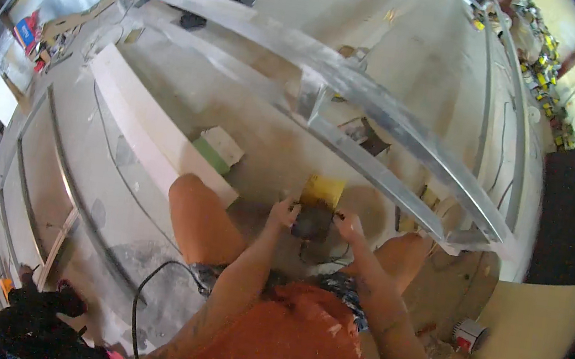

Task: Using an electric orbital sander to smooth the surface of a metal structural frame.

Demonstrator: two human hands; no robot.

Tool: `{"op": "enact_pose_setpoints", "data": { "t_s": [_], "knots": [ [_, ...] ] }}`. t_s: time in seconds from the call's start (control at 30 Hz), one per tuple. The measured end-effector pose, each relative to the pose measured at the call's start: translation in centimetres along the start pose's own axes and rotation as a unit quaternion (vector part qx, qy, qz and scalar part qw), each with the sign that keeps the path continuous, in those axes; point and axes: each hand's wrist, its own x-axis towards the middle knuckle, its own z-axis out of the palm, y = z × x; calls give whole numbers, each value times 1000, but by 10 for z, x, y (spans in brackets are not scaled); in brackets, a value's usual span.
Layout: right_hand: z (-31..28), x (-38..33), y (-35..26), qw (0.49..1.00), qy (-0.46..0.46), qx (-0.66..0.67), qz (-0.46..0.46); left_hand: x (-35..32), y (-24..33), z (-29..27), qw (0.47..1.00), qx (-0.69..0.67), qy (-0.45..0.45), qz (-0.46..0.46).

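Between my knees is a boxy object with a yellow panel [323,190] on its far side and a black part [313,223] nearer me. My left hand [285,213] has its fingers curled in at the left edge of this object. At the opposite edge, my right hand [348,226] is closed in the same way. Small dark bits show at the fingertips of both hands, too blurred to name. A thin dark cable [335,260] loops below the black part, close to my right hand.
Curved metal frame [395,117] spans the floor ahead. A long white beam [143,126] lies left, touching a green and white box [218,149]. Black cable [138,297] runs past my left arm. Another person in dark clothes [44,322] is lower left. A white container [468,336] stands right.
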Motion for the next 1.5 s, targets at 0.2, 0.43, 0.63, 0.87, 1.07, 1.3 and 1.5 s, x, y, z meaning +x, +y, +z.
{"op": "enact_pose_setpoints", "data": {
  "t_s": [0.2,0.43,0.63,0.87,1.07,1.3,1.5],
  "knots": [
    [5,-2,19,998,56,5,-19,-3,13,15,998,-40,28,40],
    [13,-7,-3,998,10,30,54,0,-16,14,993,2,79,88],
    [9,-4,16,999,22,31,26,-4,-1,18,997,-26,45,55],
    [11,2,18,997,52,19,-55,0,-15,44,981,-63,143,118],
    [25,3,32,998,54,-22,-1,1,-13,46,993,-33,96,67],
    [26,-13,7,997,57,54,20,-11,-2,47,992,-21,112,45],
    [39,-28,-29,991,114,-17,61,-4,-5,57,986,-34,161,25]
  ]
}}
